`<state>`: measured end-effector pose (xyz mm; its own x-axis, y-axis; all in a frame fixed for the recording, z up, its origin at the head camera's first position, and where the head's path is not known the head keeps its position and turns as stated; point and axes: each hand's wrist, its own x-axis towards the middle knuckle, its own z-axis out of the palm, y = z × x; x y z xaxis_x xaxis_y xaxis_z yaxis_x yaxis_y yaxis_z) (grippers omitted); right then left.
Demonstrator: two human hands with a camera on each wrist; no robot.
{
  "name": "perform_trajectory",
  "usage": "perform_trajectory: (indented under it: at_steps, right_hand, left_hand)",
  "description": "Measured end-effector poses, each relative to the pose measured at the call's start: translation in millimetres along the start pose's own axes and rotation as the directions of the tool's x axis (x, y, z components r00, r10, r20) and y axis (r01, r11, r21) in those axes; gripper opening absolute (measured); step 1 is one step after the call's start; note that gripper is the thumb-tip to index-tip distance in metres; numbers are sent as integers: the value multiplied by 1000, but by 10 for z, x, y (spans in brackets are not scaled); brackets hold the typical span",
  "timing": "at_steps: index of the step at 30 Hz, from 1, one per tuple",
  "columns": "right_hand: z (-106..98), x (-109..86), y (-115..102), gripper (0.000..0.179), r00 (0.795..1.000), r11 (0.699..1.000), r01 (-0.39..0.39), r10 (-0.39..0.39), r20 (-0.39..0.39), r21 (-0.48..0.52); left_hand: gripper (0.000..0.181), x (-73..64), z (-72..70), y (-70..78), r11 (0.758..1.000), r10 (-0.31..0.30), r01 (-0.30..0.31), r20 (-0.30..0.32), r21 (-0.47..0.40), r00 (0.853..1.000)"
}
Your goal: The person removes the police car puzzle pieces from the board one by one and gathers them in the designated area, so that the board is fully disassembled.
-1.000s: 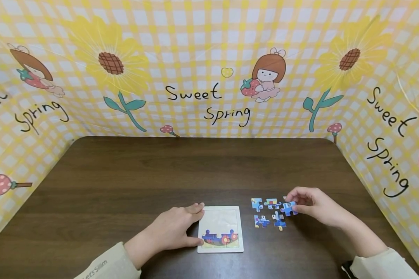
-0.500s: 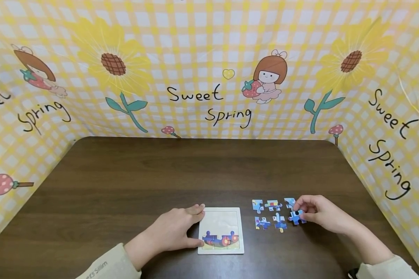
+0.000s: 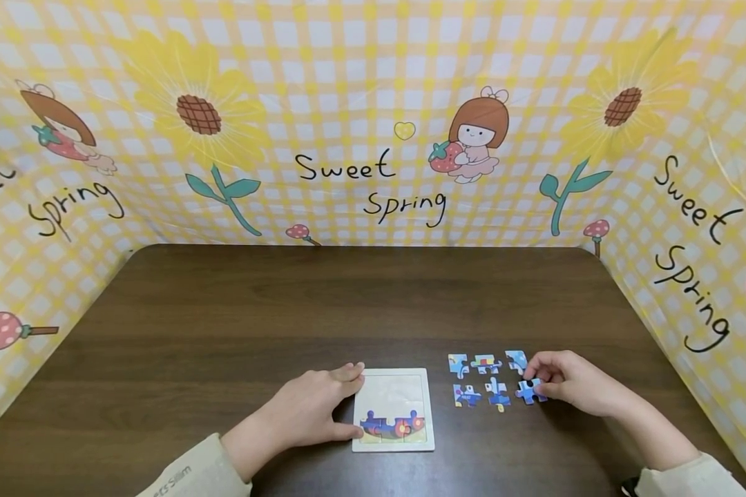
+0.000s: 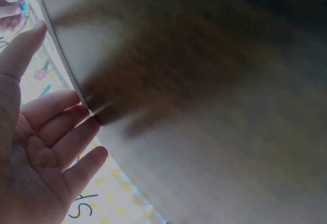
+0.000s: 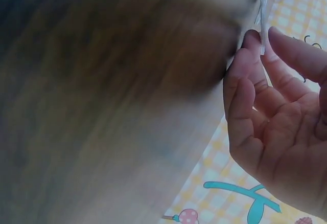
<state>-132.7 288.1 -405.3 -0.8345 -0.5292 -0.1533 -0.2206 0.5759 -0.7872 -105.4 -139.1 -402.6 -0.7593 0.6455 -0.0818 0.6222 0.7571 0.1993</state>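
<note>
A square white puzzle board point(image 3: 393, 446) lies on the brown table, its bottom row filled with joined pieces point(image 3: 391, 428) in blue, red and yellow. My left hand point(image 3: 307, 407) rests against the board's left side, thumb near the lower corner; the left wrist view has its extended fingers point(image 4: 76, 139) at the board's edge. To the right, my right hand point(image 3: 575, 383) pinches a blue puzzle piece point(image 3: 527, 392) between thumb and fingers. In the right wrist view that piece appears edge-on as a thin pale strip point(image 5: 263, 24). Its underside is hidden.
Several loose puzzle pieces lie right of the board: a back row with a corner piece point(image 3: 457, 365), a middle piece point(image 3: 486, 363) and another point(image 3: 516, 360), then two nearer ones, one point(image 3: 466, 395) left of the other point(image 3: 498, 395). A yellow checked cloth point(image 3: 348, 83) walls the table.
My right hand has drawn the blue piece toward me and slightly right, down beside the front row, uncovering the back-right piece. The left hand and the board have stayed put.
</note>
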Motion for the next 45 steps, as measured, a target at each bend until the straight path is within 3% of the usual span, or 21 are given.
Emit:
perform_trajectory:
  at_steps: [12,22,29,33,38,45]
  right_hand:
    - [-95,-69,52,13,999,997,-36,34,-29,-70]
    - [-76,-94,-91,18,999,991,-52,51,-6,-124]
    - [-54,-96,-124,19,998,963,-56,45,-48,-265]
    - [-53,-88,-147,19,998,961,-54,44,-45,-272]
    - [-51,-15,-238,18,998,962,-34,19,-58,-270]
    - [46,233,-458,19,999,974,38,-42,-16,-225]
  left_hand:
    - [72,-3,11,-8,1000,-6,6,-6,4,1000]
    - [71,-4,8,-8,1000,1,0,-14,11,1000]
    - [71,-3,10,0,1000,8,-8,-15,11,1000]
    - [72,-1,14,2,1000,4,-4,-8,15,1000]
    - [72,-3,9,6,1000,6,-6,-2,19,1000]
    - [73,10,4,4,1000,-10,10,18,9,1000]
